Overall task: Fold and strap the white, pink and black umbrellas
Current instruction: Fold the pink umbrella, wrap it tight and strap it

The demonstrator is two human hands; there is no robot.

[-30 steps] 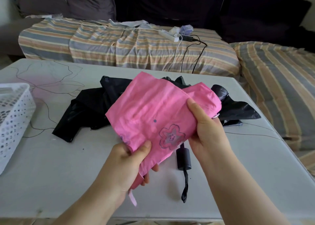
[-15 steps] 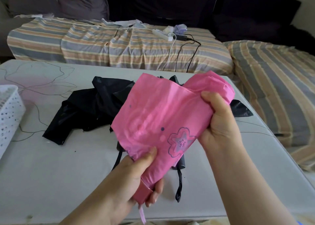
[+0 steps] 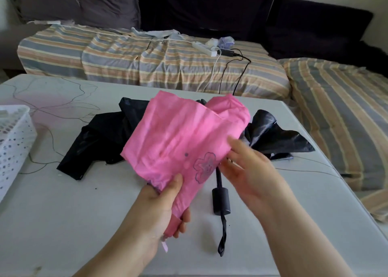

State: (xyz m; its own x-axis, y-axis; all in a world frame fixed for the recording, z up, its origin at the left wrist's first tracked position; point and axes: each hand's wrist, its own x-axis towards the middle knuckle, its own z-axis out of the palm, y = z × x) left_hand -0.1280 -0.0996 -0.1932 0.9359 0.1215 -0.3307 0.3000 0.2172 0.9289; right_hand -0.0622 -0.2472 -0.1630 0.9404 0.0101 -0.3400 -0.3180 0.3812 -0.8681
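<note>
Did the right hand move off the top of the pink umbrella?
Yes. The right hand slid down the pink umbrella, toward the black handle on the table.

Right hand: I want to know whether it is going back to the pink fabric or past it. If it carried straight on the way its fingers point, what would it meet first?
Most likely the pink umbrella: the right hand, fingers relaxed and blurred, points up-left at the canopy's right edge. Depth is unclear.

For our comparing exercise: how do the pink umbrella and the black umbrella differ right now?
The pink umbrella is held up, gripped by the left hand; the black umbrella lies sprawled on the table. The pink one has a flower print; the black one is plain. Both have loose, unstrapped canopies.
</note>
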